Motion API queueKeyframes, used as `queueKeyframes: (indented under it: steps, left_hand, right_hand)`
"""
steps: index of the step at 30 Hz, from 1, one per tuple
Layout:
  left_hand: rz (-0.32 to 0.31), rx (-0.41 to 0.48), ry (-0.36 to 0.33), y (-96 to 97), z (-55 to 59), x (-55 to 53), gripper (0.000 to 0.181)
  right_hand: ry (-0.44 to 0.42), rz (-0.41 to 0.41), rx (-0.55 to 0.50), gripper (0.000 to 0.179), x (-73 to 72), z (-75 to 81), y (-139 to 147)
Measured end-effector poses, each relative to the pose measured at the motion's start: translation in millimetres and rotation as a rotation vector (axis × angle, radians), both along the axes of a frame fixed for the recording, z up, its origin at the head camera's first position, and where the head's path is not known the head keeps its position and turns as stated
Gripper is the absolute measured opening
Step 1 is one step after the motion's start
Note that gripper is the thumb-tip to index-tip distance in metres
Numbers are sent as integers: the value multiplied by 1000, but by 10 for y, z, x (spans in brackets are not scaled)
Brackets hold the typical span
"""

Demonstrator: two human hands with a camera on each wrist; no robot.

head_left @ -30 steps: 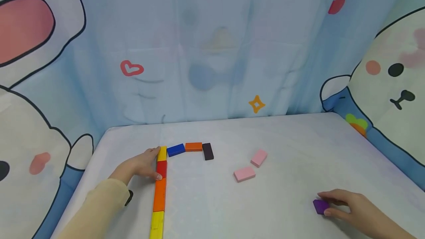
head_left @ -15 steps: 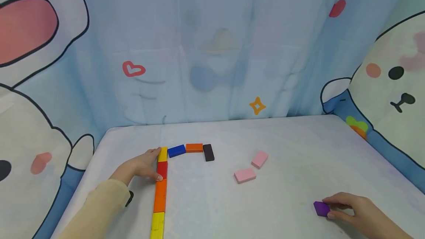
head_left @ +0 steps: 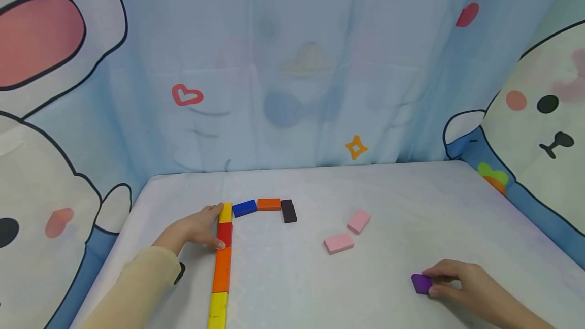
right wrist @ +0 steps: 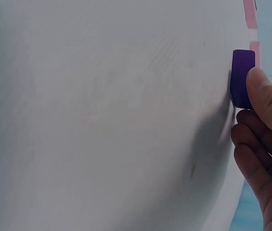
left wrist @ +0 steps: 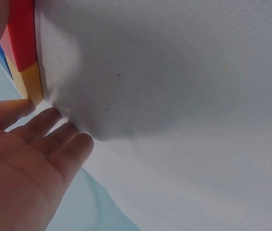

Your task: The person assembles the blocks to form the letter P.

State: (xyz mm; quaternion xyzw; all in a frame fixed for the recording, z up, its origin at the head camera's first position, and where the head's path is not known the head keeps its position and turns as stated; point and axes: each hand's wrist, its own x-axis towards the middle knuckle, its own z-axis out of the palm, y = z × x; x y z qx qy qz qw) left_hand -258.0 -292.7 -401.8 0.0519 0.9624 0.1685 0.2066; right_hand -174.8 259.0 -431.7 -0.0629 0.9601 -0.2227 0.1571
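My right hand (head_left: 463, 283) pinches a purple block (head_left: 421, 284) between thumb and fingers at the right of the table; the right wrist view shows the thumb across the purple block (right wrist: 241, 79). My left hand (head_left: 194, 228) reaches along a row of blocks on the left. Its index fingertip touches the far yellow block (head_left: 226, 212), and its thumb touches the red block (head_left: 225, 232) near the orange block (head_left: 222, 269). The other left fingers lie relaxed and nearly straight in the left wrist view. A longer yellow block (head_left: 218, 309) forms the near end of the visible row.
From the row's far end, a blue block (head_left: 245, 208), an orange block (head_left: 268, 204) and a black block (head_left: 288, 211) run rightward. Two pink blocks (head_left: 338, 243) lie mid-table. A blue printed curtain (head_left: 283, 65) hangs behind the white tabletop (head_left: 388, 202).
My right hand has moved left along the table side with the purple block. The left hand stays at the row; the view has shifted slightly.
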Motion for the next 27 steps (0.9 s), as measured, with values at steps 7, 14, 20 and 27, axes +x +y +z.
queueKeyframes:
  steps: [7,14,20,27]
  left_hand:
    - [3,-10,-1,1,-3,-12,103]
    - [5,-7,-3,0,3,-1,102]
    - [10,-5,-9,7,14,2,102]
    - [26,-7,-11,25,31,7,102]
  right_hand:
    - [18,75,-35,37,-84,52,-256]
    - [52,236,-85,32,-170,105,-482]
    - [75,294,-74,29,-223,130,-738]
    - [125,365,-88,28,-261,150,-964]
